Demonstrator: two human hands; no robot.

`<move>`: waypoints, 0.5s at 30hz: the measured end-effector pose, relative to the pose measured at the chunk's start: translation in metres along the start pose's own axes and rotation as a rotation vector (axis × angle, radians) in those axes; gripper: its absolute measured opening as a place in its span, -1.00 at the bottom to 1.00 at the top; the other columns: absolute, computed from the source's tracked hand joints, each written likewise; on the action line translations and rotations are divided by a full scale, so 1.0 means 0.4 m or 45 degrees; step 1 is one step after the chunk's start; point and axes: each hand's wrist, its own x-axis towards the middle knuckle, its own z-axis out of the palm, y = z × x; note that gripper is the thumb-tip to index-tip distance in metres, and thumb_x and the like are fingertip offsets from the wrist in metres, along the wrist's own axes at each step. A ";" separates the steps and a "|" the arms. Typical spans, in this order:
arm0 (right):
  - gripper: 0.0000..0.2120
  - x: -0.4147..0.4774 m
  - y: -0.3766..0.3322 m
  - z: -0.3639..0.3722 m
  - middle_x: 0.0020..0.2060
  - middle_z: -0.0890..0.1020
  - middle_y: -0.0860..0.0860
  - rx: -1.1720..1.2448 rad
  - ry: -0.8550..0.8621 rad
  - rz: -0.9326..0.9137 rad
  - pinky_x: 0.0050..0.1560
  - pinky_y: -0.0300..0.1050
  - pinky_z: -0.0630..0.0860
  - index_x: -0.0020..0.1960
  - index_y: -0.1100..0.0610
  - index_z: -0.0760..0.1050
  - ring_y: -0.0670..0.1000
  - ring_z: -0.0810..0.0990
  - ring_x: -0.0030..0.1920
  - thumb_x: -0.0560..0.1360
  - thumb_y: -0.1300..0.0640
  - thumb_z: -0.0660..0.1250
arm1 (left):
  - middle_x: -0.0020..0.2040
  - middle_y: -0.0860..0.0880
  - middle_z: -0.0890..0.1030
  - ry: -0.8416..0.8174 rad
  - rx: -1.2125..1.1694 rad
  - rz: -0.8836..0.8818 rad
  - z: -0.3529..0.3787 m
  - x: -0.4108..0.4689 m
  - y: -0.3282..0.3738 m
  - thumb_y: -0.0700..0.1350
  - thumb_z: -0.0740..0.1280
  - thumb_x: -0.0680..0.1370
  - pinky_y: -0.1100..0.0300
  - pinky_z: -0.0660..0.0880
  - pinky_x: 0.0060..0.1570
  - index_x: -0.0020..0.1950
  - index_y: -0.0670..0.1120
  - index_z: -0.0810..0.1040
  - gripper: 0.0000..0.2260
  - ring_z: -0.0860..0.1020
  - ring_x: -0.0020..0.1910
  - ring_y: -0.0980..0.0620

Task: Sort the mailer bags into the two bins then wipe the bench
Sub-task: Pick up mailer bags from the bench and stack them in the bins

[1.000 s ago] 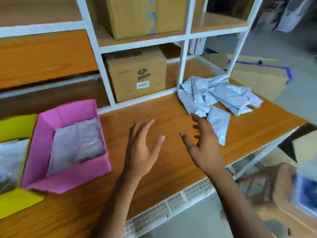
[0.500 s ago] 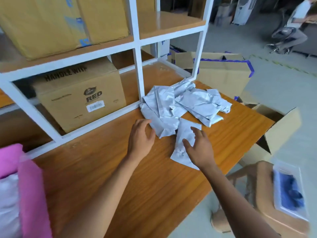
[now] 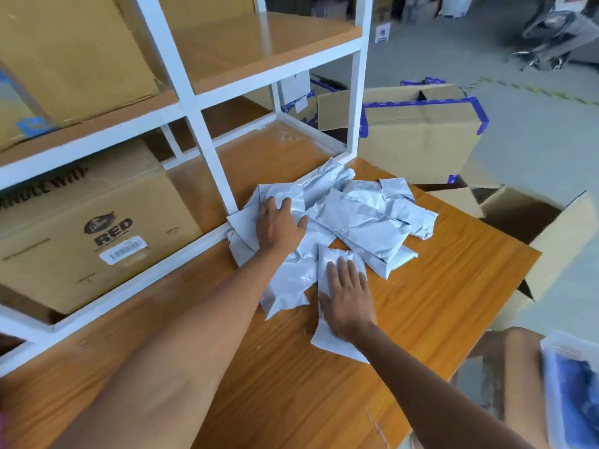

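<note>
Several crumpled grey mailer bags (image 3: 363,218) lie in a pile on the wooden bench (image 3: 437,293), against the foot of the white shelf frame. My left hand (image 3: 278,225) lies flat on the left part of the pile, fingers spread. My right hand (image 3: 348,299) presses flat on one small mailer bag (image 3: 327,341) at the near edge of the pile. The two bins are out of view.
A white shelf frame (image 3: 210,150) stands on the bench, with a cardboard box (image 3: 94,231) marked RED in its lower bay. Open cardboard boxes (image 3: 421,137) sit on the floor past the bench's right edge. A stool with a blue-filled tray (image 3: 570,393) is at lower right.
My view swung right, off the pink and yellow bins. Both hands reached forward onto the pile; the left now lies flat on top, the right slid further over the small bag.
</note>
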 end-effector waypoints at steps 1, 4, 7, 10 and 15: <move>-0.23 0.012 0.009 -0.002 0.57 -0.14 0.12 0.003 0.012 -0.010 0.54 0.09 -0.18 0.59 0.12 -0.16 0.14 -0.23 0.56 0.47 -0.22 -0.38 | 0.47 -0.21 0.21 -0.093 0.060 -0.069 0.016 0.018 0.005 0.27 0.27 0.48 -0.13 0.30 0.30 0.46 -0.01 0.27 -0.36 0.19 0.44 -0.26; -0.33 0.033 0.026 0.005 0.56 0.04 0.13 0.059 0.130 -0.020 0.54 0.08 -0.06 0.58 0.14 0.03 0.14 -0.06 0.57 0.57 -0.17 -0.26 | 0.54 -0.17 0.04 -0.299 0.099 -0.175 0.058 0.039 -0.002 0.24 0.34 0.46 -0.22 0.23 0.33 0.50 0.08 0.15 -0.30 0.09 0.48 -0.29; -0.41 0.033 0.034 0.018 0.53 0.21 0.11 0.155 0.225 -0.030 0.52 0.08 0.06 0.54 0.13 0.19 0.13 0.10 0.55 0.61 -0.12 -0.15 | 0.49 -0.13 0.20 -0.206 -0.036 -0.114 0.080 0.025 -0.024 -0.02 0.34 0.50 -0.10 0.27 0.36 0.46 0.00 0.32 -0.46 0.22 0.46 -0.21; -0.37 0.037 0.043 0.009 0.50 0.28 0.08 0.340 0.221 -0.024 0.53 0.06 0.09 0.53 0.10 0.23 0.10 0.14 0.54 0.57 -0.13 -0.19 | 0.41 -0.10 0.34 -0.038 -0.278 -0.021 0.064 -0.001 -0.039 -0.19 0.30 0.49 0.02 0.33 0.36 0.38 -0.11 0.45 -0.57 0.32 0.40 -0.13; -0.49 0.023 0.012 -0.052 0.34 0.51 0.06 0.990 0.383 0.126 0.33 0.09 0.42 0.46 0.09 0.36 0.09 0.43 0.38 0.61 -0.12 0.02 | 0.38 -0.06 0.40 0.185 -0.485 0.054 -0.050 -0.074 -0.047 -0.25 0.30 0.49 0.15 0.31 0.31 0.36 -0.13 0.48 -0.58 0.33 0.39 -0.05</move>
